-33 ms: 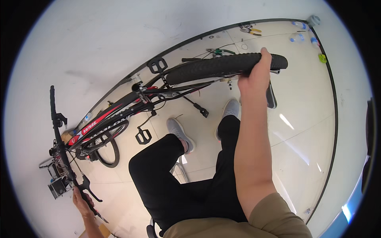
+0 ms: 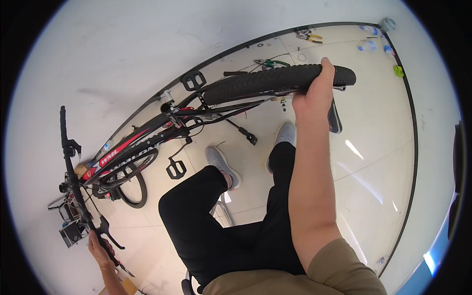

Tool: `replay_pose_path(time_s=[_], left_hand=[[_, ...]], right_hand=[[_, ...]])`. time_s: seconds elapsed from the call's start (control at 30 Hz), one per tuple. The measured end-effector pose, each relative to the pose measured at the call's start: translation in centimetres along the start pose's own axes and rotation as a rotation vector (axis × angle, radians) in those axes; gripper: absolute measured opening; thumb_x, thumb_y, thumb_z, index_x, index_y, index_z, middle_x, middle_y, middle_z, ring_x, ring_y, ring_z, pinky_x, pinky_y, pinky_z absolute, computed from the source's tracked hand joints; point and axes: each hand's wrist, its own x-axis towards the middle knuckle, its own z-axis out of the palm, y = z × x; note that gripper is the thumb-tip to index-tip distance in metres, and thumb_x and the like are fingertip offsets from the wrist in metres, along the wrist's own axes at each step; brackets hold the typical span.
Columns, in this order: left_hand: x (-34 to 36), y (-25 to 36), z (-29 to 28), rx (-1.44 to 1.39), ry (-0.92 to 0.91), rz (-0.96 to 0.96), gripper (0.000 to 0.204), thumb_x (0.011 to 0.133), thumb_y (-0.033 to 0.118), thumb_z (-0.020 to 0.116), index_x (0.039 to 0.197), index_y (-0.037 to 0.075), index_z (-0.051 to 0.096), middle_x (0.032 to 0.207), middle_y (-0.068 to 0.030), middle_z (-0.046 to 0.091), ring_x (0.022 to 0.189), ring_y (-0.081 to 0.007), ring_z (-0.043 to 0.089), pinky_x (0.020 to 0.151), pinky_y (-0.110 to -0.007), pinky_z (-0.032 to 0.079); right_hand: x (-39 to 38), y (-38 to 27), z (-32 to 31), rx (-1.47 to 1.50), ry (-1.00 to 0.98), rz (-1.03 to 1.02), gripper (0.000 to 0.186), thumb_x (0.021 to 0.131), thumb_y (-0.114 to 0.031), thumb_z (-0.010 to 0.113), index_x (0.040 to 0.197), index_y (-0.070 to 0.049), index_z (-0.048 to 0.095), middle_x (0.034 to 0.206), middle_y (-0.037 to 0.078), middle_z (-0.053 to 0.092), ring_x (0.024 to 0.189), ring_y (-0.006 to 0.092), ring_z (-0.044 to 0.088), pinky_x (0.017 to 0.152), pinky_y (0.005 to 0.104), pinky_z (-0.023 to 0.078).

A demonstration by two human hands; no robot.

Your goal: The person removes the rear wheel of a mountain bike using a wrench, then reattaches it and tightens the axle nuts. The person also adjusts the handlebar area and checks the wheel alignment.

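A black and red bicycle (image 2: 130,150) stretches across the left and middle of the view. At the lower left, my left hand (image 2: 100,251) is closed round the near end of its black handlebar (image 2: 73,179), beside a brake lever (image 2: 114,240). My right hand (image 2: 317,93) grips the knobbly black tyre (image 2: 263,82) of the wheel at the upper right, thumb over the tread and the other fingers hidden beneath. Between my hands are the pedals (image 2: 176,169) and the bare top of the seat tube (image 2: 167,108). No saddle shows on it.
Green-handled pliers (image 2: 273,63) and yellow-handled pliers (image 2: 310,37) lie near the wall, with small rings about them. Plastic bottles (image 2: 367,46) are in the far right corner. A black case (image 2: 73,233) stands beyond the handlebar. My shoes (image 2: 222,166) rest on the tiles.
The view has shifted very slightly. Both hands keep their holds on the handlebar and the tyre.
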Motion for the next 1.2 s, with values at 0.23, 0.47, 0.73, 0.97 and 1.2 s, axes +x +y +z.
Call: replay_pose_path(time_s=[0.23,0.47,0.73,0.97,1.2], left_hand=[[1.9,1.6,1.0,0.112,0.009,-0.010,0.051,0.098,0.064,0.050,0.086,0.015,0.048,0.052,0.0015,0.041,0.036,-0.0109,0.040,0.033,-0.027,0.031],[1.4,2.7,1.9,0.148,0.015,0.087,0.053,0.100,0.063,0.047,0.090,0.012,0.055,0.050,0.0037,0.037,0.036,-0.0080,0.037,0.032,-0.025,0.029],[1.9,1.9,0.9,0.310,0.016,0.210,0.051,0.102,0.061,0.044,0.092,0.012,0.056,0.048,0.0049,0.036,0.034,-0.0072,0.032,0.031,-0.027,0.026],[5.3,-1.4,-3.2,0.314,-0.094,0.247,0.045,0.108,0.045,0.041,0.100,0.006,0.063,0.053,0.0017,0.044,0.041,-0.0069,0.040,0.039,-0.025,0.033],[7.1,-2.8,-2.9,0.363,-0.044,0.353,0.051,0.106,0.052,0.041,0.101,0.004,0.058,0.051,0.0032,0.039,0.035,-0.0072,0.034,0.032,-0.028,0.029]], right_hand=[[-0.1,-1.0,-3.1,0.081,-0.251,0.052,0.030,0.092,-0.033,0.069,0.102,-0.007,0.057,0.090,0.009,0.062,0.080,0.0203,0.059,0.062,0.0328,0.045],[1.0,-2.1,-5.3,0.018,-0.272,0.093,0.029,0.091,-0.034,0.073,0.098,-0.009,0.061,0.081,0.005,0.062,0.067,0.0184,0.057,0.052,0.0267,0.037],[1.9,-2.1,-5.7,0.005,-0.175,0.023,0.046,0.088,-0.045,0.077,0.088,-0.004,0.057,0.074,0.006,0.058,0.066,0.0183,0.057,0.047,0.0257,0.036],[1.6,-1.8,-3.2,-0.056,-0.115,-0.040,0.052,0.088,-0.055,0.073,0.069,-0.014,0.048,0.062,0.000,0.048,0.058,0.0121,0.047,0.045,0.0240,0.030],[1.9,-1.5,-2.8,-0.045,-0.216,-0.018,0.054,0.094,-0.057,0.064,0.065,-0.017,0.043,0.062,-0.004,0.044,0.055,0.0087,0.039,0.045,0.0246,0.024]])
